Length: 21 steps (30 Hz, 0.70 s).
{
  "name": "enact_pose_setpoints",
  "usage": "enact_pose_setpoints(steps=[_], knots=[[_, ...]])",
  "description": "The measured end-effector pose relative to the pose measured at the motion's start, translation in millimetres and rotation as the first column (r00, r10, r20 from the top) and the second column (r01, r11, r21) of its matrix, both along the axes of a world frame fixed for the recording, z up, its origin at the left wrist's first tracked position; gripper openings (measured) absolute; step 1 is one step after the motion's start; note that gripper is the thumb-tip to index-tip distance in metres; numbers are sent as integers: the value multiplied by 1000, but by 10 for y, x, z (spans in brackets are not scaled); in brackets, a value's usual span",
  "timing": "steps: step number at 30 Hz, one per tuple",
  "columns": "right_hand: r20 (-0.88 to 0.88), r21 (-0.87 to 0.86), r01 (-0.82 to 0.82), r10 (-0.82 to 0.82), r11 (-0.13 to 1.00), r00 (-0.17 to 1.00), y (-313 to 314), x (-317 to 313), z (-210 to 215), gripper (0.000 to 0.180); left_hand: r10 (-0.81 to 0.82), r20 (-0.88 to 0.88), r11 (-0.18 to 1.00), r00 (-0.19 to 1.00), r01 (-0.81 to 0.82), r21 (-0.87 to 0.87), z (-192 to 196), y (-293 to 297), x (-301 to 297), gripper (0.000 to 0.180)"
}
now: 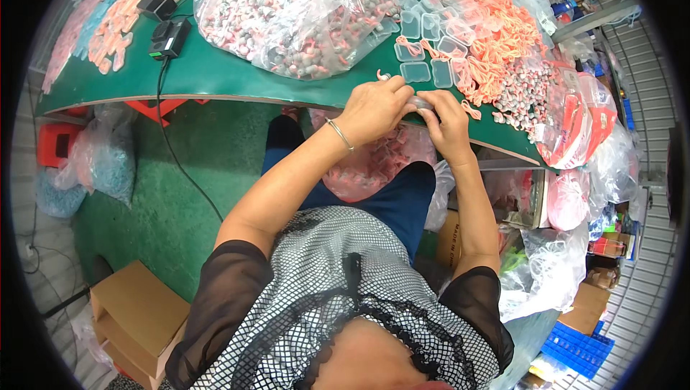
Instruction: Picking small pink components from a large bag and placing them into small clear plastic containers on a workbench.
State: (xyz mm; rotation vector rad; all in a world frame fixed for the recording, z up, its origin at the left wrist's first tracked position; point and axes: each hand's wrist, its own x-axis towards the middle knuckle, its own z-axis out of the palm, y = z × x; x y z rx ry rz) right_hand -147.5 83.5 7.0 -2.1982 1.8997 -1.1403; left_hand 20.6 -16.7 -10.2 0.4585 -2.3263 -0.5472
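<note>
Case (422, 103), small, translucent, greyish, partly hidden between hands (374, 108).

Table (233, 79) loaded from end to end, with the left hand (376, 111) and right hand (447, 125) meeting at its near edge.
Flat pieces (136, 12) lie at the table's left end, then 2 devices (169, 38), then a bag of parts (287, 20). Right of that bag come lidded boxes (415, 71), just behind the hands, then bundled cords (496, 27). Loose parts (519, 95) lie before the cords; a plastic bag (586, 120) sits at the right end. A carton (140, 304) stands on the floor (172, 174), lower left.
</note>
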Motion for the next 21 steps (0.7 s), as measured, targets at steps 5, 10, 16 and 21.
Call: enact_pose_setpoints(steps=[5,10,16,21], knots=[[21,244,-210,212,947,977,-165,-229,245,28,-16,-1,1000,1000,16,22,-16,2,78,19],[-314,70,-16,37,997,949,-629,-300,386,51,-16,-104,991,994,1,-135,0,65,194,23],[-466,307,154,8,939,885,-911,-357,414,79,-18,-55,988,998,9,-156,70,-24,341,29],[-229,101,4,19,995,973,-672,-244,346,51,7,-47,988,999,-14,-151,35,-42,417,30]])
